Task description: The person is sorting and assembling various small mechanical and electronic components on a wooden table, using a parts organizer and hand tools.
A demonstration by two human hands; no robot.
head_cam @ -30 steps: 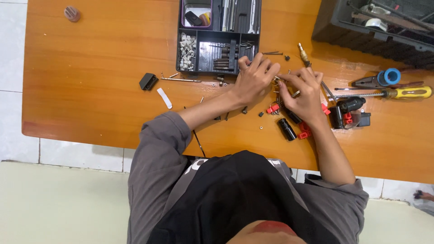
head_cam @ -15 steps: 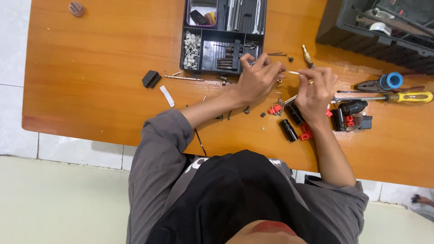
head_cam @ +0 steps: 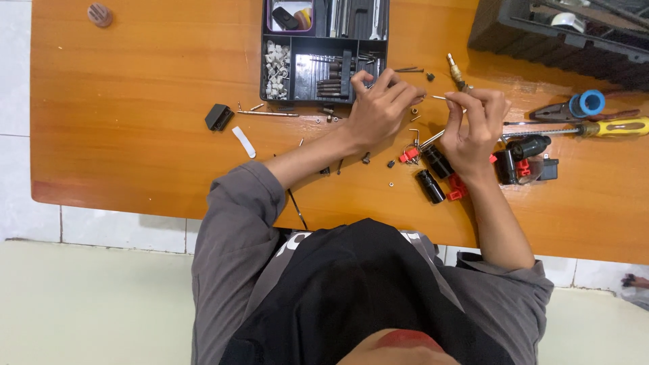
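My right hand point(head_cam: 474, 125) pinches a thin metal rod point(head_cam: 446, 100) between thumb and fingers, just above the wooden table point(head_cam: 135, 135). My left hand point(head_cam: 380, 111) is curled, with its fingertips bunched close to the rod's left end. Whether they grip the rod or a tiny part is too small to tell. Below the hands lie two black cylinders point(head_cam: 430, 186), small red pieces point(head_cam: 407, 155) and scattered screws point(head_cam: 391, 182). A black organiser tray point(head_cam: 324, 54) of bits and white pieces sits just beyond my left hand.
A black and red device point(head_cam: 524, 159) lies right of my right hand. Further right lie pliers with a blue tape roll point(head_cam: 585, 103) and a yellow-handled screwdriver point(head_cam: 615, 127). A black toolbox point(head_cam: 561, 34) stands at the back right. A small black box point(head_cam: 218, 116) and a white strip point(head_cam: 243, 142) lie left.
Both hands were close together over the red and black parts. They have drawn apart and moved toward the tray, and the thin rod now shows at my right fingertips.
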